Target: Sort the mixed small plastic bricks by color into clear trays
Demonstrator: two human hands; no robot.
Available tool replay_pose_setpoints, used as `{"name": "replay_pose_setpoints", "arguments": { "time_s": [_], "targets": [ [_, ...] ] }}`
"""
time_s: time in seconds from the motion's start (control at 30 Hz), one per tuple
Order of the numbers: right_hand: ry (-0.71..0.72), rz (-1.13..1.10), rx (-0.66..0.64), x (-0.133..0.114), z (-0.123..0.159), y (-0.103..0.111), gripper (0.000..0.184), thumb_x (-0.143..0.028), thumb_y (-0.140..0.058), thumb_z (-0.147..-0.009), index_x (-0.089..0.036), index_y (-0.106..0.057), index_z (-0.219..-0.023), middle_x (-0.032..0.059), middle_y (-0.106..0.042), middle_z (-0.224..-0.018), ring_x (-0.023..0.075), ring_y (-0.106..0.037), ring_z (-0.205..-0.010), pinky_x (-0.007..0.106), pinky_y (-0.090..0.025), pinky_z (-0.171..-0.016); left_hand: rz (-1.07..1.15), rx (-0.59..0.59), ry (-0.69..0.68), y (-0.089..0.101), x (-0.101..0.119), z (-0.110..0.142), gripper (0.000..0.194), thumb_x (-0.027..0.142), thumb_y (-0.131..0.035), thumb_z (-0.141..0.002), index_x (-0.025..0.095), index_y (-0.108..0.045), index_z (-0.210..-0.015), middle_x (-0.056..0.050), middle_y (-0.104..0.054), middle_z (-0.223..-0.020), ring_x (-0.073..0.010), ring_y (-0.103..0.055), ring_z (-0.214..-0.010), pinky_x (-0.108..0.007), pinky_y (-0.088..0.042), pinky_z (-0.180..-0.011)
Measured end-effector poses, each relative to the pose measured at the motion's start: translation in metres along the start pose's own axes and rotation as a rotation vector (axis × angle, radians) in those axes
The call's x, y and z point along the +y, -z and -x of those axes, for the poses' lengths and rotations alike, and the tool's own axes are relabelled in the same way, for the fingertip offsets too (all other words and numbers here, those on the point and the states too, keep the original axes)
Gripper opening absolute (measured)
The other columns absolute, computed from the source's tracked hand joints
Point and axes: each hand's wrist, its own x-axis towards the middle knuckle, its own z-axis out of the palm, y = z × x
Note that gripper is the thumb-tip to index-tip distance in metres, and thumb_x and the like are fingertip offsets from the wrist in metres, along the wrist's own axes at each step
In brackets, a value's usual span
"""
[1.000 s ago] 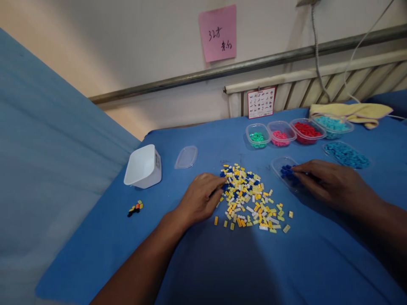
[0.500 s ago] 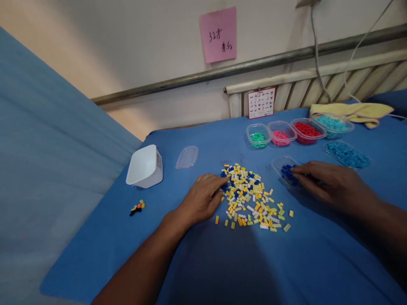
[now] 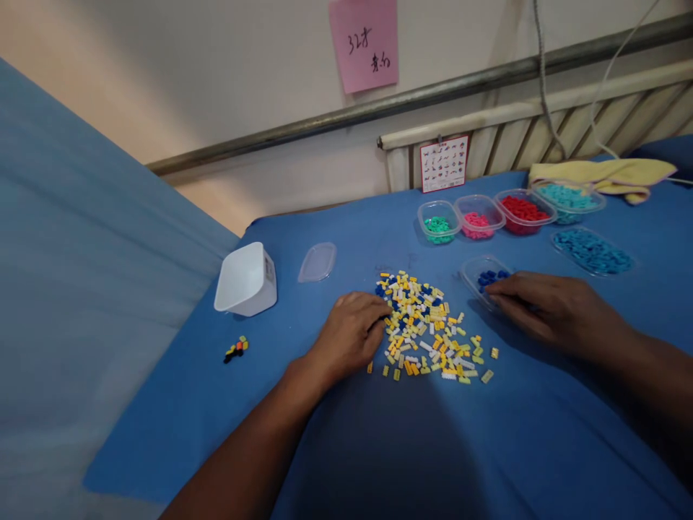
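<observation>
A loose pile of small toy bricks, mostly yellow and white with dark blue ones mixed in, lies on the blue cloth. At its left edge my left hand has its fingers bent and closed; whatever is between the tips is hidden. My right hand is over the near right side of a shallow clear tray, thumb and forefinger pinched together. Dark blue bricks lie in that tray beside my fingertips. I cannot make out what the pinch holds.
Clear tubs of green, pink, red and turquoise bricks line the back right. Blue bricks fill a lid near them. At left are a white box, a clear lid and several loose bricks.
My left fingers have edged slightly right into the pile. My right fingertips have shifted a little left over the tray, and the view has tilted slightly downward.
</observation>
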Motion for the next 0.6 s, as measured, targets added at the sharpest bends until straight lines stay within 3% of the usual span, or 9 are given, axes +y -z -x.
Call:
{"name": "replay_pose_setpoints", "arguments": {
  "time_s": [0.17, 0.37, 0.6],
  "targets": [
    [0.041, -0.006, -0.025, -0.005, -0.002, 0.001, 0.016, -0.025, -0.063, -0.114, -0.023, -0.076, -0.124, 0.0067, -0.085, -0.1, 0.0231, -0.084, -0.082, 0.036, -0.066, -0.071, 0.049, -0.026, 0.047, 0.003, 0.004, 0.0, 0.02, 0.02, -0.063, -0.107, 0.023, -0.078, -0.121, -0.007, -0.082, -0.128, -0.0286, -0.073, -0.121, -0.051, -0.051, -0.104],
    [0.031, 0.008, -0.011, -0.007, 0.001, 0.001, 0.016, -0.027, -0.063, -0.113, -0.023, -0.077, -0.121, 0.0064, -0.086, -0.101, 0.0238, -0.085, -0.084, 0.036, -0.067, -0.073, -0.001, -0.117, 0.078, 0.012, 0.012, 0.002, 0.035, 0.017, -0.066, -0.102, 0.022, -0.074, -0.135, -0.01, -0.079, -0.13, -0.0312, -0.07, -0.12, -0.051, -0.05, -0.102],
    [0.056, -0.014, -0.039, -0.013, 0.0, 0.002, 0.016, -0.024, -0.067, -0.112, -0.022, -0.077, -0.123, 0.0062, -0.085, -0.103, 0.023, -0.084, -0.088, 0.035, -0.067, -0.078, -0.003, -0.12, 0.07, 0.008, 0.013, 0.001, 0.032, 0.013, -0.063, -0.103, 0.021, -0.077, -0.131, -0.009, -0.081, -0.121, -0.0291, -0.071, -0.113, -0.049, -0.048, -0.099]
  ]
}}
